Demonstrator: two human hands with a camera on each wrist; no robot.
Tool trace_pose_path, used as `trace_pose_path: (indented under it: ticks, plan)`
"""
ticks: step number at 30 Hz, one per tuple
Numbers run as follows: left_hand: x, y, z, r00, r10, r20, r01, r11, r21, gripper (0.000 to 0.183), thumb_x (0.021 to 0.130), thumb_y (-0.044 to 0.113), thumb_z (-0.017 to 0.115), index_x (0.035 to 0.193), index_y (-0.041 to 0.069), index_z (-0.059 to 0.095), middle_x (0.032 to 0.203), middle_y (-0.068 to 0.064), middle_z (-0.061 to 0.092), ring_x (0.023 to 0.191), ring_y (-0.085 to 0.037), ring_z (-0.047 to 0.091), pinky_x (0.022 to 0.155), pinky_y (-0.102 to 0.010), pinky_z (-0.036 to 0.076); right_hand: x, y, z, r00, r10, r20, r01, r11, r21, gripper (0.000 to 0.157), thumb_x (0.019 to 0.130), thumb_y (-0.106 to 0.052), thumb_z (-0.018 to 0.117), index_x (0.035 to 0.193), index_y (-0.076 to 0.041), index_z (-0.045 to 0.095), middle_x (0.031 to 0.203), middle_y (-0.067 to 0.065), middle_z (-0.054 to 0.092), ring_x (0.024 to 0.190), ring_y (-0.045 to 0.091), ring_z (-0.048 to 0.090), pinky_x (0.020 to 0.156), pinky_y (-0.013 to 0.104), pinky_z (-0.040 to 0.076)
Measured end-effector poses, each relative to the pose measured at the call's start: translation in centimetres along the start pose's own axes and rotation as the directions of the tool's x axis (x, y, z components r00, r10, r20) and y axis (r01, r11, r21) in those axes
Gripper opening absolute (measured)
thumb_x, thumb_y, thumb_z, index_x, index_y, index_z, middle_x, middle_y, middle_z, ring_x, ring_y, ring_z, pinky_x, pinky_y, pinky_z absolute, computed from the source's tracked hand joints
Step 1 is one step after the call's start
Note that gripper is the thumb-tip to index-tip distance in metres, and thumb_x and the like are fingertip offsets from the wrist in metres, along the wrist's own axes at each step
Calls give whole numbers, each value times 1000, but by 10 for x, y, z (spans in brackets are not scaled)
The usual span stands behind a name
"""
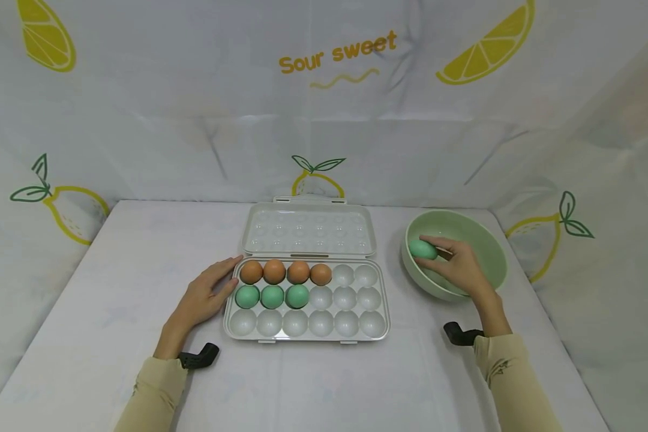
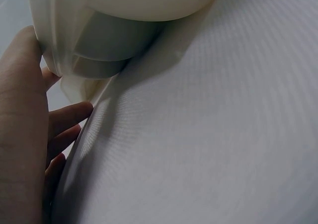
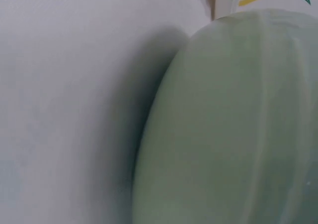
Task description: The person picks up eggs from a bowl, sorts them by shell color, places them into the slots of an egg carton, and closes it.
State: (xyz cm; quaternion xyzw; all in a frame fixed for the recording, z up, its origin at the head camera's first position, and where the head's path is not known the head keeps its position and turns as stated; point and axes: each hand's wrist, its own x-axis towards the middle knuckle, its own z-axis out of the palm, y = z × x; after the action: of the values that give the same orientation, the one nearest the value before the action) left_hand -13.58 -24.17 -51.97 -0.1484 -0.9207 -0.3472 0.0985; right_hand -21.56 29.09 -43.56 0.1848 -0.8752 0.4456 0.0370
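An egg tray (image 1: 320, 324) lies with its clear lid (image 1: 309, 246) folded back. Several brown eggs (image 1: 273, 272) fill the left part of its back row, and three green eggs (image 1: 272, 297) sit in the middle row. The front row's cups hold nothing. My left hand (image 1: 207, 291) rests at the tray's left side, fingers extended, its thumb against the tray's rim (image 2: 47, 50) in the left wrist view. Over the left inside of a pale green bowl (image 1: 488, 264), my right hand (image 1: 459, 267) pinches a green egg (image 1: 423, 249) between thumb and fingers.
The bowl stands right of the tray, near the table's right edge; its outer wall (image 3: 208, 119) fills much of the right wrist view. A white cloth (image 1: 324, 384) covers the table. Behind hangs a lemon-printed curtain (image 1: 194, 78). Black wrist mounts (image 1: 198, 358) sit on both wrists.
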Motion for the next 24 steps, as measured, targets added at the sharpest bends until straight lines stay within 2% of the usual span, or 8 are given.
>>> trace_pose_path:
  ticks: [5, 7, 9, 13, 15, 19, 24]
  plan:
    - [0, 1, 0, 1000, -10, 0, 10, 1000, 8, 52, 101, 24, 64, 151, 21, 52, 151, -19, 56, 140, -44, 50, 115, -65, 40, 0, -11, 1, 994, -11, -110, 18, 998, 64, 49, 81, 0, 84, 128, 2, 69, 121, -8, 71, 108, -13, 62, 94, 5, 51]
    - [0, 1, 0, 1000, -16, -2, 16, 1000, 13, 52, 101, 25, 63, 151, 22, 52, 150, -19, 56, 140, -44, 50, 115, -65, 40, 0, -15, 3, 988, -22, -153, 36, 995, 89, 49, 80, 2, 84, 127, 2, 70, 118, -18, 70, 108, -11, 63, 93, 6, 52]
    - [0, 2, 0, 1000, -24, -6, 24, 1000, 18, 51, 101, 25, 63, 151, 23, 52, 150, -19, 56, 139, -44, 50, 114, -66, 40, 0, -20, 5, 982, -30, -188, 51, 993, 108, 49, 79, 4, 83, 127, 3, 70, 119, -18, 70, 109, -10, 64, 93, 7, 53]
    - [0, 3, 0, 999, -33, -6, 33, 999, 22, 51, 101, 25, 62, 151, 22, 52, 150, -18, 56, 140, -44, 50, 114, -66, 40, 3, -33, 11, 973, -34, -227, 69, 986, 151, 49, 78, 6, 83, 125, 7, 69, 123, -4, 74, 109, -8, 65, 92, 9, 55]
    - [0, 3, 0, 999, -38, -2, 38, 999, 18, 51, 101, 25, 62, 151, 22, 52, 151, -18, 56, 140, -43, 50, 115, -65, 40, 4, -38, 15, 972, -40, -232, 79, 984, 162, 48, 78, 7, 83, 125, 8, 69, 122, -1, 75, 109, -8, 65, 92, 10, 55]
    - [-1, 3, 0, 999, -40, 0, 40, 999, 16, 51, 101, 25, 62, 151, 21, 52, 151, -18, 56, 141, -43, 50, 115, -65, 40, 5, -47, 23, 973, -46, -226, 89, 979, 185, 48, 78, 9, 82, 125, 7, 69, 120, -6, 73, 110, -6, 65, 92, 11, 56]
    - [-1, 3, -1, 999, -39, 2, 39, 999, 15, 51, 102, 26, 62, 151, 21, 52, 151, -18, 55, 141, -43, 50, 115, -65, 40, 5, -56, 36, 983, -51, -179, 89, 972, 215, 49, 79, 8, 82, 126, 4, 70, 121, -9, 71, 113, -7, 63, 94, 10, 55]
